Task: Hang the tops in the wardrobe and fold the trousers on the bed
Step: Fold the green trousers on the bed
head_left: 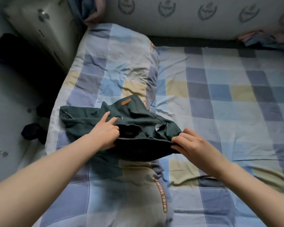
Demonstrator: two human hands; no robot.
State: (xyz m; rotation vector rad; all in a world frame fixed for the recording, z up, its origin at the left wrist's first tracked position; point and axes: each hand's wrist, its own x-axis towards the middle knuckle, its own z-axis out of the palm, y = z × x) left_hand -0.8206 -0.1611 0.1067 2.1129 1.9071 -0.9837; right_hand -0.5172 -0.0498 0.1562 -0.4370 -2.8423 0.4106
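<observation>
Hands come first, two of them, near the middle of the bed: the left hand [105, 131] pinches the near edge of the dark green trousers [129, 126] with its forefinger stretched out over the cloth, and the right hand [189, 142] grips the same edge further right, fingers curled round it. One pair of trousers is in hand, lying bunched across the folded checked quilt [115, 76] on the left of the bed [236, 95], a brown label [126, 101] showing at its far side. To fold it well, I judge the held edge should be pulled taut and level between both hands, the bunched cloth shaken flat, then laid over so the seams line up. Further off, one padded headboard [187, 18] runs across the far side, and dark clothes [34, 131] lie on the floor at left, their number unclear.
</observation>
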